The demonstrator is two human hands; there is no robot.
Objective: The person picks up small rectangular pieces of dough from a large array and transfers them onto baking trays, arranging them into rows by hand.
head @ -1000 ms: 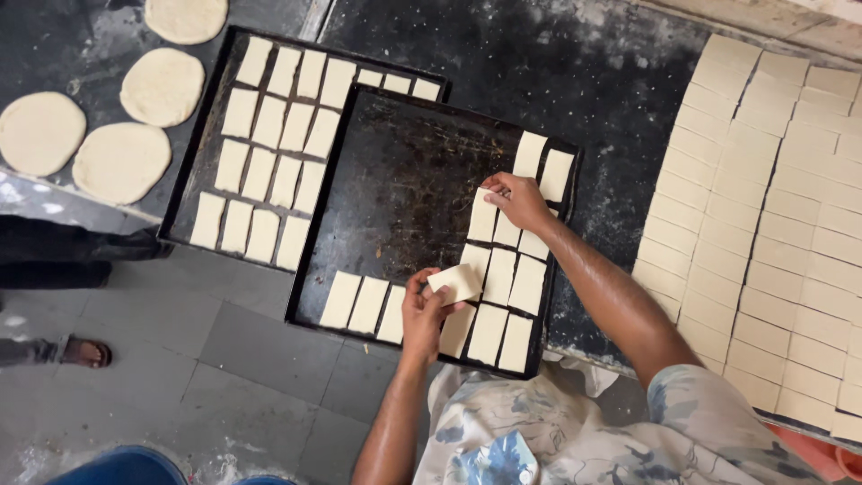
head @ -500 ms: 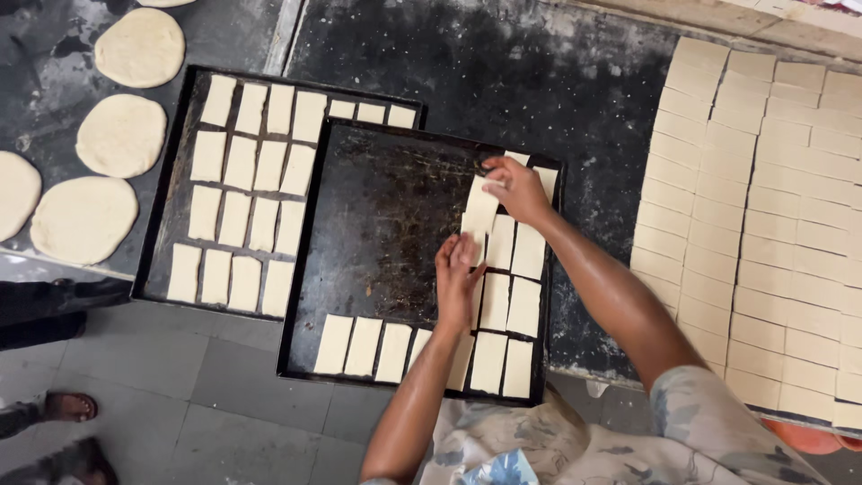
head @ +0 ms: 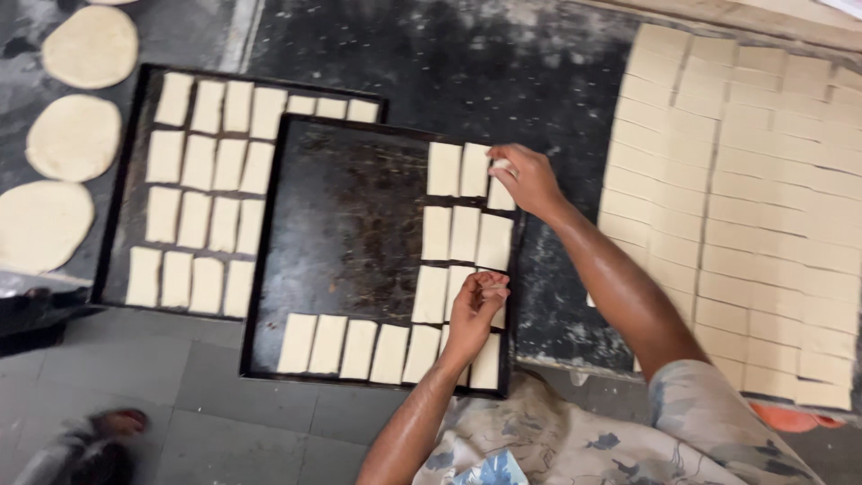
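Dough rectangles, pale and flat, lie in rows on the front baking tray, a dark tray on the dark tabletop. At the far left, round dough discs rest on the tabletop. Next to them the rear baking tray is filled with three rows of the same rectangles and sits partly under the front tray's left edge. On the front tray the pieces fill the near row and the right-hand columns; its centre and left are bare. The left hand has its fingers drawn together over a rectangle in the near-right part of the tray, pinching or pressing it; the piece under the fingers is mostly covered. The right hand reaches to the far-right corner and pinches the edge of a rectangle between fingertips. At the far right a large sheet of cut dough covers the tabletop, scored into many rectangles.

The pieces look soft, light and easily stretched or dented, so they are probably best lifted by a short edge or supported from beneath. The dough sheet runs out of frame at right. A blurred shoe shows on the floor at lower left.
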